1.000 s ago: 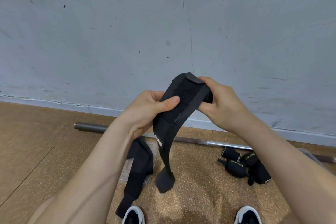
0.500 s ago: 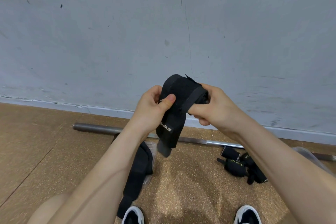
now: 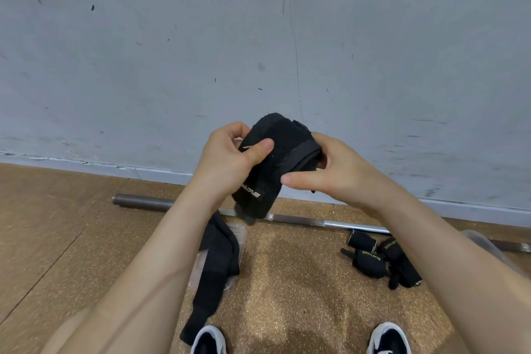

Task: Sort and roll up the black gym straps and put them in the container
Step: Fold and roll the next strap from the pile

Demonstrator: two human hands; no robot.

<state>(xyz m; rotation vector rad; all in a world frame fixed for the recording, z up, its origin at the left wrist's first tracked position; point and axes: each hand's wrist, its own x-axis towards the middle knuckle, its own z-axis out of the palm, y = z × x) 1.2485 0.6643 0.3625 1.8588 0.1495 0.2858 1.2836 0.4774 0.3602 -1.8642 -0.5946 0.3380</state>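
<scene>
The held strap [image 3: 275, 158], gripped by the left hand [image 3: 227, 164] and right hand [image 3: 339, 178], is matt black cloth. Its outer wrap is fuzzy, with a smoother woven band at its 3 o'clock end and white printed lettering. The loose strap [image 3: 218, 261] at 7 o'clock is the same dull fabric and lies on a glossy clear plastic wrapper [image 3: 240, 234]. The rolled straps [image 3: 379, 259] at 4 o'clock are matt black cloth with yellowish print. The bar [image 3: 149, 202] is metal, dull grey at 9 o'clock and shinier towards 3 o'clock. The floor [image 3: 287, 282] is tan, speckled, grainy and matt. The wall [image 3: 258, 37] is matt grey paint, scuffed. The container [image 3: 477, 240] is clear plastic.
</scene>
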